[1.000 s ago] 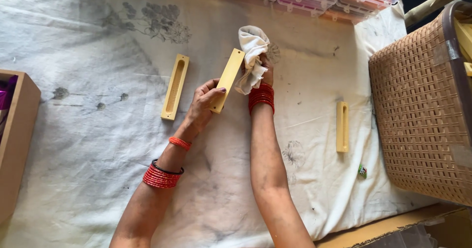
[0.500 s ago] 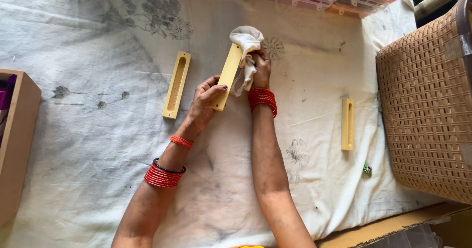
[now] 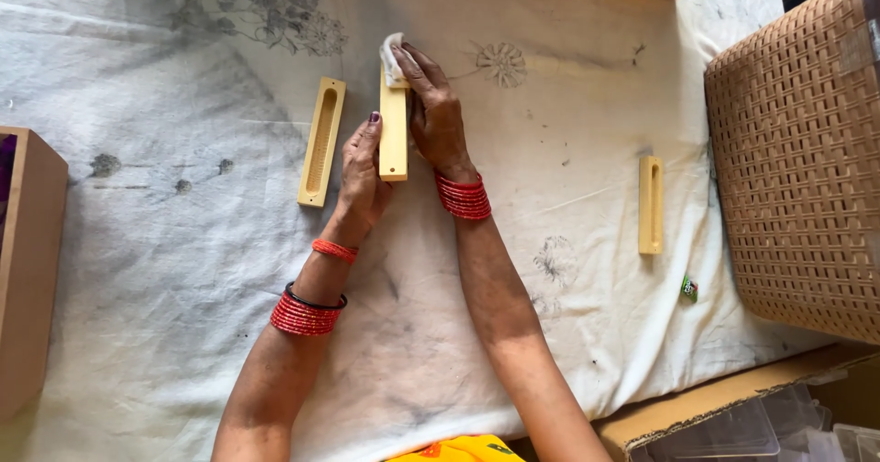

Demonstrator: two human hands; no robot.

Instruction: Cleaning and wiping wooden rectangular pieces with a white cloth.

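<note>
While the left hand (image 3: 362, 173) clasps the lower part of a long yellow block (image 3: 394, 132) to keep it steady on the white cloth (image 3: 183, 269), the right hand (image 3: 435, 114) lies along the block's right side and presses a small white rag (image 3: 394, 57) against its far end with the fingertips. Both hands are closed on something: the left on the block, the right on the rag. The block lies lengthwise away from the person, near the middle of the cloth, which seems to let the rag travel along its full length. Just to its left a second yellow block (image 3: 322, 141) rests slot-up, apart from the hands; a third yellow block (image 3: 650, 203) lies well off to the right, near a woven basket (image 3: 797, 150). A wooden box (image 3: 32, 269) sits at the left edge.

Compared with a second ago, the rag is far more bunched and mostly hidden under the fingers, where before it hung loose above the block. The block itself now lies straighter, less tilted, and the right hand has stretched further up it.
</note>
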